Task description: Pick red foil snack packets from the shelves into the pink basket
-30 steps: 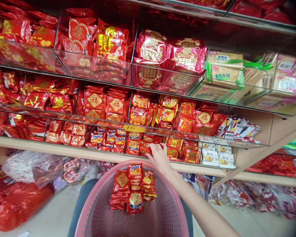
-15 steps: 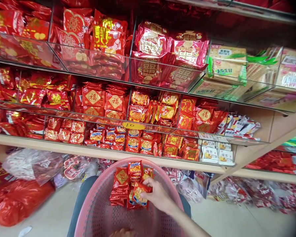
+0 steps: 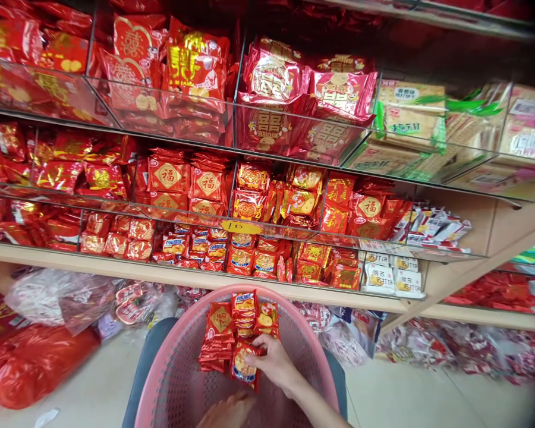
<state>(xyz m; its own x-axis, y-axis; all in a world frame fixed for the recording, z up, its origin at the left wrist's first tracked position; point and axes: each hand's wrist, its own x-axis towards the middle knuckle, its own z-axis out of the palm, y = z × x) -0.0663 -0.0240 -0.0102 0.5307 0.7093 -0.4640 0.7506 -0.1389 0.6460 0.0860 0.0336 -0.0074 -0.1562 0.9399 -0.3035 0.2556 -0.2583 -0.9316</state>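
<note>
Inside a pink perforated basket (image 3: 164, 371) stand stacks of small red snack packets: one with a gold diamond (image 3: 220, 321) at the left, one with blue lettering (image 3: 244, 304) at the top and another (image 3: 267, 316) at the right. My right hand (image 3: 274, 362) pinches a red packet with a biscuit picture (image 3: 244, 364) at the front of these stacks. Lower in the basket is my left hand (image 3: 228, 410), blurred and cut by the bottom edge; its fingers are too smeared to read.
Shelves with clear dividers (image 3: 294, 235) hold many packets beyond the basket. A dark stool (image 3: 149, 351) supports the basket. Red plastic bags (image 3: 44, 365) lie on the floor at left, and more bagged goods (image 3: 428, 345) lie under the shelf.
My right hand has moved slightly left and down with the packet. More of my left hand has come into view from the bottom edge.
</note>
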